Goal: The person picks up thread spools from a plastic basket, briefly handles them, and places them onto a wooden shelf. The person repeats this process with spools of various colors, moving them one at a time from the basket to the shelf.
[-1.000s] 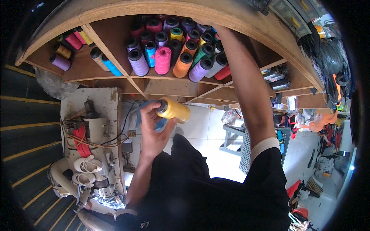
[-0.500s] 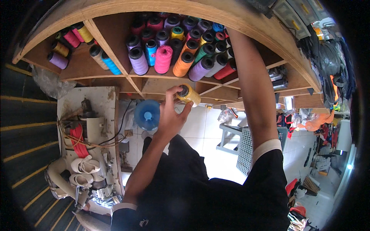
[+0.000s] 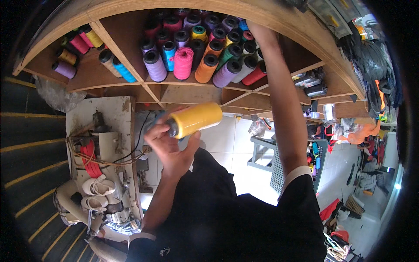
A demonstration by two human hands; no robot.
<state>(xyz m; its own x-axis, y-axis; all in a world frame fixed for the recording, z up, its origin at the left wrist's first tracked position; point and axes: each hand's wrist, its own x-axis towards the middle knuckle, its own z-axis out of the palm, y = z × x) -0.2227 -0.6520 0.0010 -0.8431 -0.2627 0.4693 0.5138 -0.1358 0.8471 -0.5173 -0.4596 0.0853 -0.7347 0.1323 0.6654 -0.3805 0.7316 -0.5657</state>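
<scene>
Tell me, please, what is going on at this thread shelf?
A person's left hand is holding a yellow thread spool, tipped nearly onto its side, with its dark end toward the fingers. Their right hand reaches up into the wooden shelf, where its fingers are hidden, so I cannot tell what it touches. Many other spools stand packed there, with a bright pink thread spool and an orange thread spool at the front.

One held yellow spool [image 3: 196, 120], two orange spools [image 3: 206, 70] among perhaps thirty partly shadowed mid-shelf spools [image 3: 183, 64].
</scene>
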